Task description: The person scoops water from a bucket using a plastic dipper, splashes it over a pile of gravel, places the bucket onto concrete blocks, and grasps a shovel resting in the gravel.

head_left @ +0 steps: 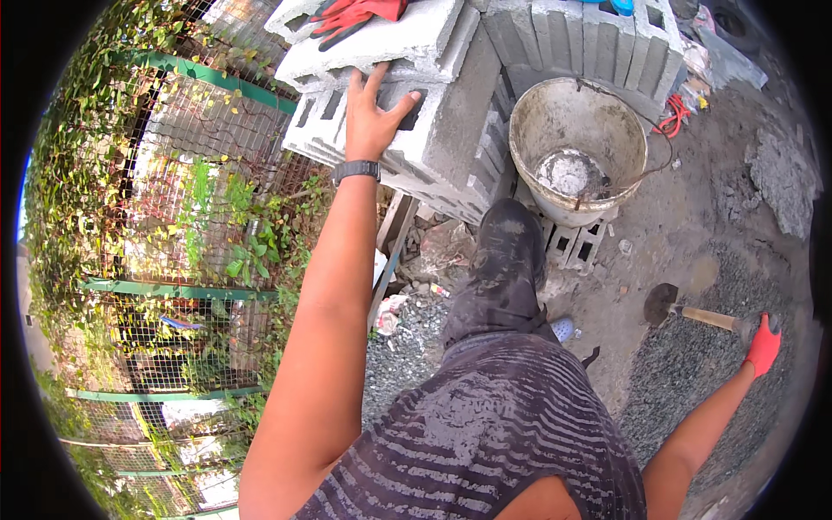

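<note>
My left hand (371, 126) is bare, with a dark watch at the wrist. Its fingers are spread against the side of a stacked grey concrete hollow block (407, 160), near the block's holes. On top of that stack lies a red and black work glove (355, 16). Far to the right, my right hand (763, 347) wears a red glove and is closed round the end of a shovel (706, 317). The shovel has a wooden shaft and a dark blade, which points left over the ground beside grey gravel (685, 373).
A dirty white bucket (576, 147) with a wire handle stands in front of my boot (511, 238), cement residue at its bottom. More hollow blocks (598, 39) line the back. A green-framed mesh fence (182, 290) with vines runs along the left. A red cord (673, 115) lies right of the bucket.
</note>
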A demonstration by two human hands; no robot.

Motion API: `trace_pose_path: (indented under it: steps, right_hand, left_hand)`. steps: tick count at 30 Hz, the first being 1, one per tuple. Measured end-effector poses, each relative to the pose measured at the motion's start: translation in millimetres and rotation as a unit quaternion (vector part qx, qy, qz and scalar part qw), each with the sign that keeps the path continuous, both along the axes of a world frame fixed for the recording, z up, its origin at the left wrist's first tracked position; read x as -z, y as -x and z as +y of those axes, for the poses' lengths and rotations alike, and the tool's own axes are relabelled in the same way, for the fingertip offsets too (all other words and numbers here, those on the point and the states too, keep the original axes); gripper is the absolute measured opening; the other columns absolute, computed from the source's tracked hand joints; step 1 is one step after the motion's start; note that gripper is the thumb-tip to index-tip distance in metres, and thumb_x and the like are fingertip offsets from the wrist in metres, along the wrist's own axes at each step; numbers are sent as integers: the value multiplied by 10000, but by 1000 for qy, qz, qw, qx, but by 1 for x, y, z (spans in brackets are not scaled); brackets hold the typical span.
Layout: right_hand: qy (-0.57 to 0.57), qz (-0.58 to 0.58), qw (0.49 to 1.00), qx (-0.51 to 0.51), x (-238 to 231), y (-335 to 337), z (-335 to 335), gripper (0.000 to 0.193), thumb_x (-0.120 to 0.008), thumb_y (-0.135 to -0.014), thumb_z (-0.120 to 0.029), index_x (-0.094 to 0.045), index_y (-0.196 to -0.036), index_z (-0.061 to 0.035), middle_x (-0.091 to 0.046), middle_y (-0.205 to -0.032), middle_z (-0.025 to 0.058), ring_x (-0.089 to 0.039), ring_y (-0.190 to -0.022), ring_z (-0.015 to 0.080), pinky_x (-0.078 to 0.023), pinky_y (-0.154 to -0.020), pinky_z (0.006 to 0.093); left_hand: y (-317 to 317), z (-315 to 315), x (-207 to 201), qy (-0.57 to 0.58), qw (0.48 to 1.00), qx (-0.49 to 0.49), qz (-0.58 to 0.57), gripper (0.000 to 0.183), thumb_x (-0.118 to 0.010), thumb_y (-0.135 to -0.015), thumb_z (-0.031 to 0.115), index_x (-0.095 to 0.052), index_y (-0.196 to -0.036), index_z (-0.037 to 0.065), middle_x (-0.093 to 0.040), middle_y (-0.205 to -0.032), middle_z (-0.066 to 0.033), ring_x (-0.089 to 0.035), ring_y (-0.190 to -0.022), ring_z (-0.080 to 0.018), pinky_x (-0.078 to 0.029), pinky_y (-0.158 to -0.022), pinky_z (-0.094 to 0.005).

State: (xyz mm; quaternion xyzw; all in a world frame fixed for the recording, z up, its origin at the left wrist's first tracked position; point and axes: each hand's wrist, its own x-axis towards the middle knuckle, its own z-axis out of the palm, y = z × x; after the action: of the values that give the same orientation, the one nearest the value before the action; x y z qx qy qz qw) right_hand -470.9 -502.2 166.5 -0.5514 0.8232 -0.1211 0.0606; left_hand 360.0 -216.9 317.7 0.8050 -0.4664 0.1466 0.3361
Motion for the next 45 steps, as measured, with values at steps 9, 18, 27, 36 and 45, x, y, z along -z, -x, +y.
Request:
trace_pose_path:
  steps: [9, 18, 27, 36, 45]
  right_hand:
    - [15, 45, 998, 35, -2, 2, 10, 704, -625, -854, -609, -630, -1378, -139, -625, -1399, 138, -579, -1280, 355, -432, -1070, 452]
    - [15, 32, 999, 27, -10, -15, 21, 665, -633, -860, -583, -653, -1333, -115, -646, -1356, 155, -587, -1252, 370, -439, -1045, 462]
    - [25, 8, 1000, 14, -9, -9, 25, 683, -652, -853, -565, -641, -1346, -93, -634, -1370, 173, -577, -1273, 369, -431, -1066, 453]
    - [41, 4, 999, 1, -6, -6, 29, 599, -652, -847, -526, -695, -1245, -80, -673, -1295, 178, -611, -1196, 384, -453, -1016, 449]
    - [14, 7, 1000, -7, -29, -43, 39, 662, -656, -830, -551, -670, -1290, -74, -660, -1310, 197, -601, -1224, 388, -449, -1027, 467]
  left_hand:
    - [1, -1, -2, -30, 998, 22, -53, 683, -846, -779, 436, -636, -1390, 214, -338, -1500, -430, -337, -1445, -519, -337, -1173, -499]
    - [3, -4, -4, -8, 997, 9, -76, 643, -865, -722, 423, -675, -1305, 230, -464, -1362, -374, -496, -1272, -497, -434, -1073, -510]
    - [5, 0, -4, -9, 999, 2, -46, 657, -874, -725, 425, -677, -1319, 222, -401, -1464, -404, -429, -1376, -502, -393, -1137, -494]
    - [0, 6, 1, 36, 999, -4, -39, 523, -855, -772, 402, -734, -1255, 242, -365, -1521, -389, -335, -1471, -467, -349, -1173, -490]
    - [-5, 10, 3, 44, 999, 18, -16, 452, -841, -792, 391, -761, -1213, 249, -330, -1547, -386, -318, -1482, -465, -318, -1194, -481]
